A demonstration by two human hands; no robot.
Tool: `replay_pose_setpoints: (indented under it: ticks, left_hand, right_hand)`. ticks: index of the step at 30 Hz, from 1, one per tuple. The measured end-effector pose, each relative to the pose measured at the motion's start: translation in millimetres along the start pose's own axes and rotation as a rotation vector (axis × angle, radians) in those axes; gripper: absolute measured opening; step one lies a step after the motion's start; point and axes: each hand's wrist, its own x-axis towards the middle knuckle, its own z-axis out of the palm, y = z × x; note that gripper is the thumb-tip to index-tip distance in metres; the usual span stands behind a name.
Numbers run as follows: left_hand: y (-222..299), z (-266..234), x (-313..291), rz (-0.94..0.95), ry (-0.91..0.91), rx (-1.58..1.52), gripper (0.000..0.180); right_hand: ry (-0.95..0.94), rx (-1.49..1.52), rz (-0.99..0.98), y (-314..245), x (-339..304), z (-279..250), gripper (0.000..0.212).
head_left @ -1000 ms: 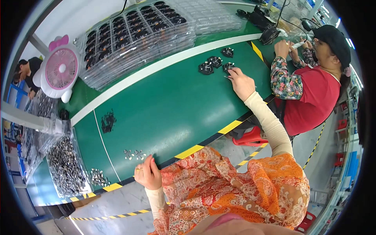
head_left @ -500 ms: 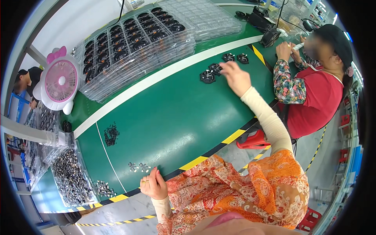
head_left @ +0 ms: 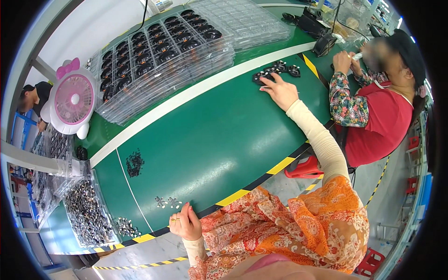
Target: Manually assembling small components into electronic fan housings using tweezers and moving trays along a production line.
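Toward the far right of the green workbench, my right hand reaches out with fingers apart. Its fingertips press on the nearest of several round black parts, which lie bunched together and have small metal pieces on top. By the front edge rests my left hand, its fingers curled in; whatever they may hold is hidden. Just beyond its fingertips are small metal pieces. A loose pile of tiny black pieces sits farther off to the left.
Stacked clear trays filled with black parts stand at the back, beside more clear trays. A pink-and-white fan is at left, above a bin of metal pieces. A co-worker sits at right, near a red stool.
The nearer black parts have moved away from me, closing up against the others. My right hand has flattened onto the nearest part. My left hand stays at the front edge.
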Motion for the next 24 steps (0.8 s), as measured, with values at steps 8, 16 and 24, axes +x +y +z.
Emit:
replay_pose_setpoints:
  ticks: [8,16,24]
  left_hand:
    - [8,-5,7,-0.027,-0.018,-0.003,0.013]
    - [0,-82,62,-0.130,-0.258,-0.221,0.019]
    - [-93,-38,268,0.307,-0.104,0.141,0.019]
  right_hand:
    - [-0.002,-0.059,0.123,17,11,14,0.038]
    - [0.306,0.259,-0.139,-58,49,-12,0.032]
    - [0.266,0.259,-0.268,-135,180,-26,0.023]
